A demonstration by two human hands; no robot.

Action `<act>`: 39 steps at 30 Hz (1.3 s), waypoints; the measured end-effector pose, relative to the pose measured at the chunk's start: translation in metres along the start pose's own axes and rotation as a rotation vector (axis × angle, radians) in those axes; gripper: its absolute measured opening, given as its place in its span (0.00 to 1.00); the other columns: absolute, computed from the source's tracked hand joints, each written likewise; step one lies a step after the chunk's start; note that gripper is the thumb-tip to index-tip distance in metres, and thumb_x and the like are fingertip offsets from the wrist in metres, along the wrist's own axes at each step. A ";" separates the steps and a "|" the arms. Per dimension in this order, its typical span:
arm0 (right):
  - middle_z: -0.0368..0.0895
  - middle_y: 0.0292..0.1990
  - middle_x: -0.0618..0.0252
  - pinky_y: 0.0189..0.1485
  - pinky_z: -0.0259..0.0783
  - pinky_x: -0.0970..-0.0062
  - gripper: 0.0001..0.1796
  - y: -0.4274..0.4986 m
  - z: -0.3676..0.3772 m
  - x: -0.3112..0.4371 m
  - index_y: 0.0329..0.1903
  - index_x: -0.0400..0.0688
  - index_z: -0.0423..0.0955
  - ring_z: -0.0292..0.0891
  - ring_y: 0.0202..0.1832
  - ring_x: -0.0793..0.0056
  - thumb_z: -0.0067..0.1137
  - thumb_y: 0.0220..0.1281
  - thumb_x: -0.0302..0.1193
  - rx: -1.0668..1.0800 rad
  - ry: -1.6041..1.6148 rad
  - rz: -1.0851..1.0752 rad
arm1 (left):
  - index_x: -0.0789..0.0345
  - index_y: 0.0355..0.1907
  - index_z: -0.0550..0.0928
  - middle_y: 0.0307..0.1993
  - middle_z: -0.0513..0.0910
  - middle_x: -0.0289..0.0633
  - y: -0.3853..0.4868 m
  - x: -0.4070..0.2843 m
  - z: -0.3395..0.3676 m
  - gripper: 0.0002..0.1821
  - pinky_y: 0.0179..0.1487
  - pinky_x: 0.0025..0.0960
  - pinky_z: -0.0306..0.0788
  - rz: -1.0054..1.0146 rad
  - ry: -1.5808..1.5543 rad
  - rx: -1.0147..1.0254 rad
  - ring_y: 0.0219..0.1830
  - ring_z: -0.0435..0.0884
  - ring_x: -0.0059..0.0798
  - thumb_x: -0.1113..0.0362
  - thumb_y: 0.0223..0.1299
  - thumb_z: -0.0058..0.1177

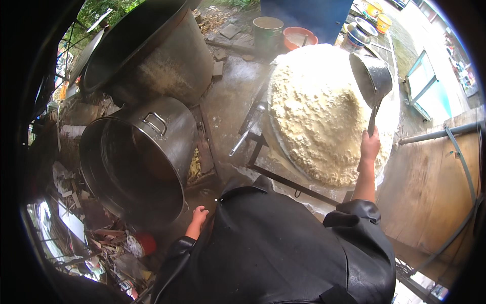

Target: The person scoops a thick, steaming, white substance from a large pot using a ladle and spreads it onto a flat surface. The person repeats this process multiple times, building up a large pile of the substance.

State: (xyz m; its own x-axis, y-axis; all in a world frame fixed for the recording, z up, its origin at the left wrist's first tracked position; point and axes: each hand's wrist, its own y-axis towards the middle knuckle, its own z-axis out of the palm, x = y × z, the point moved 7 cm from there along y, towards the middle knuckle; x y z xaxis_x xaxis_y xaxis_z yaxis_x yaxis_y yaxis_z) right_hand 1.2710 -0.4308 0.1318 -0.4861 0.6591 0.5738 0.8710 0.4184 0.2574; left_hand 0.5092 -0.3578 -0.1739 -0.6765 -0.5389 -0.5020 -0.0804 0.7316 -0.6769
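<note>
My right hand (pixel 370 144) grips the handle of a deep, dark metal dipper (pixel 381 78), held over the far right side of a broad round heap. That heap is a pale yellow, lumpy, curd-like mass (pixel 313 121), so bright at its far side that detail is lost. The dipper's bowl is tipped to its side, its mouth facing left. Low at my left side, my left hand (pixel 199 215) hangs beside the rim of a large stainless steel pot (pixel 182 125). Its fingers look loosely curled, and whether they are closed is unclear. The pot lies tilted, its mouth towards me.
A huge metal vat (pixel 178 60) stands beyond the pot. A long-handled metal tool (pixel 243 138) lies left of the heap. Behind are a metal drum (pixel 268 36) and a red basin (pixel 300 37). A wooden panel (pixel 433 182) borders the right; scrap wood (pixel 110 239) lies at left.
</note>
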 end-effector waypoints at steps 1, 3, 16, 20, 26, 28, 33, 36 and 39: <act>0.76 0.36 0.52 0.42 0.67 0.67 0.23 0.003 0.002 -0.005 0.52 0.38 0.63 0.73 0.39 0.56 0.49 0.52 0.31 0.055 0.068 0.044 | 0.68 0.46 0.73 0.48 0.70 0.49 -0.006 -0.005 0.000 0.23 0.54 0.35 0.64 -0.004 0.021 -0.007 0.51 0.69 0.40 0.63 0.43 0.55; 0.77 0.29 0.56 0.33 0.68 0.72 0.23 0.006 0.000 -0.005 0.51 0.35 0.63 0.74 0.30 0.65 0.50 0.53 0.30 0.034 0.176 0.048 | 0.67 0.46 0.73 0.49 0.69 0.49 -0.018 -0.013 0.000 0.23 0.55 0.35 0.63 -0.009 0.027 -0.017 0.52 0.68 0.40 0.63 0.43 0.55; 0.62 0.24 0.71 0.19 0.60 0.86 0.10 -0.006 0.030 0.016 0.41 0.36 0.61 0.59 0.19 0.86 0.41 0.63 0.30 0.590 1.733 0.782 | 0.66 0.47 0.73 0.49 0.68 0.52 -0.047 0.008 -0.014 0.25 0.55 0.35 0.63 0.008 0.104 0.002 0.52 0.68 0.43 0.62 0.41 0.55; 0.60 0.21 0.72 0.20 0.59 0.86 0.10 -0.025 0.025 0.043 0.39 0.35 0.60 0.59 0.18 0.86 0.41 0.62 0.30 0.776 2.111 0.980 | 0.66 0.46 0.73 0.49 0.68 0.52 -0.041 0.036 -0.028 0.24 0.55 0.36 0.64 0.006 0.033 0.004 0.52 0.68 0.43 0.62 0.41 0.54; 0.59 0.19 0.74 0.21 0.60 0.85 0.07 -0.090 0.010 0.127 0.32 0.39 0.60 0.58 0.18 0.86 0.42 0.62 0.29 0.890 2.295 0.888 | 0.70 0.45 0.73 0.45 0.73 0.52 -0.010 0.123 -0.068 0.24 0.53 0.36 0.65 0.081 -0.084 0.007 0.49 0.71 0.42 0.63 0.42 0.54; 0.58 0.19 0.74 0.20 0.58 0.86 0.06 -0.137 0.001 0.176 0.30 0.40 0.60 0.56 0.18 0.87 0.40 0.63 0.28 1.059 2.226 0.777 | 0.71 0.45 0.73 0.43 0.75 0.49 0.003 0.164 -0.087 0.23 0.50 0.32 0.67 0.085 -0.220 -0.035 0.46 0.73 0.37 0.64 0.42 0.54; 0.56 0.18 0.75 0.13 0.53 0.87 0.08 -0.294 -0.011 0.292 0.34 0.42 0.59 0.52 0.13 0.89 0.34 0.66 0.31 1.409 1.958 0.578 | 0.63 0.38 0.73 0.24 0.72 0.38 0.002 0.289 -0.136 0.12 0.21 0.28 0.64 -0.049 -0.545 -0.060 0.22 0.70 0.23 0.66 0.49 0.50; 0.60 0.21 0.71 0.08 0.56 0.88 0.14 -0.379 -0.008 0.353 0.47 0.35 0.56 0.55 0.11 0.88 0.32 0.67 0.33 1.438 1.879 0.415 | 0.57 0.35 0.72 0.18 0.68 0.34 -0.029 0.355 -0.163 0.07 0.13 0.27 0.56 -0.355 -0.855 0.036 0.16 0.65 0.21 0.63 0.51 0.48; 0.61 0.19 0.70 0.05 0.54 0.87 0.16 -0.452 0.003 0.419 0.52 0.35 0.55 0.55 0.08 0.88 0.34 0.67 0.33 1.626 1.777 0.270 | 0.55 0.33 0.72 0.16 0.67 0.33 -0.046 0.389 -0.189 0.05 0.13 0.26 0.55 -0.474 -0.935 -0.109 0.15 0.65 0.21 0.62 0.52 0.47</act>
State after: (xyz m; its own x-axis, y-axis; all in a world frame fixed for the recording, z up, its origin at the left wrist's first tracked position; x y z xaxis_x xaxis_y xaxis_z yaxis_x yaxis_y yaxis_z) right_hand 0.6733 -0.3419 0.2531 0.8220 0.1956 0.5348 -0.2601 0.9644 0.0470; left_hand 0.1119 -0.5225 -0.2363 0.2722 -0.8531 -0.4451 -0.2857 0.3700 -0.8840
